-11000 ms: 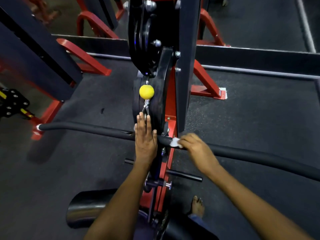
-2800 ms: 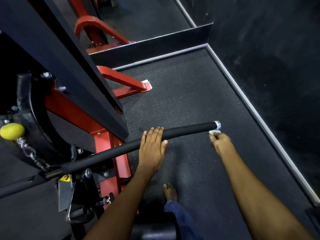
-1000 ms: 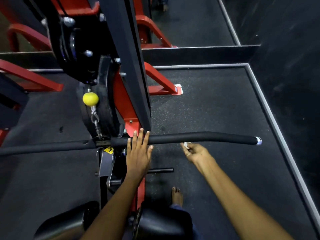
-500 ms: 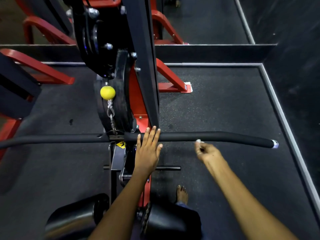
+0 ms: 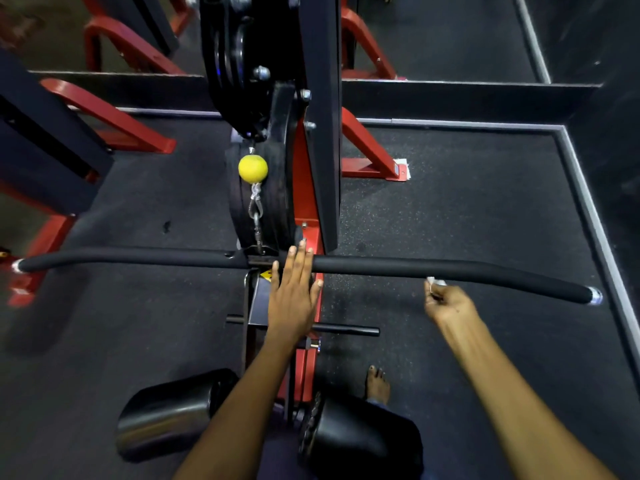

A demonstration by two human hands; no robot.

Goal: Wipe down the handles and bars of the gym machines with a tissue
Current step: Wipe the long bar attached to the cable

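A long black padded bar (image 5: pixel 450 270) runs across the view from about 9 o'clock to 3 o'clock, its right end dipping toward a small metal cap (image 5: pixel 595 295). The left hand (image 5: pixel 294 292) lies flat on top of the bar near its middle, fingers straight and close together, pointing toward 12 o'clock; it presses rather than wraps. The right hand (image 5: pixel 448 303) sits just below the bar's right half, at about 4 o'clock from the left hand, its fingers curled and pinched on a small white tissue (image 5: pixel 435 282). The tissue pokes up from the fingertips and touches, or very nearly touches, the underside of the bar (the contact is too small to judge).

Above the bar's middle, at 12 o'clock, a yellow ball (image 5: pixel 253 168) hangs on a cable, with a metal clip (image 5: pixel 256 216) linking it down to the bar. Behind it stands the machine's black and red frame (image 5: pixel 320 133), with a red foot (image 5: pixel 374 166) reaching out toward 2 o'clock.

At 6 o'clock, two black padded rollers (image 5: pixel 360 434) sit either side of the frame, and a bare foot (image 5: pixel 377 384) rests on the dark rubber floor (image 5: pixel 485 209) beside them. No container shows anywhere in view.
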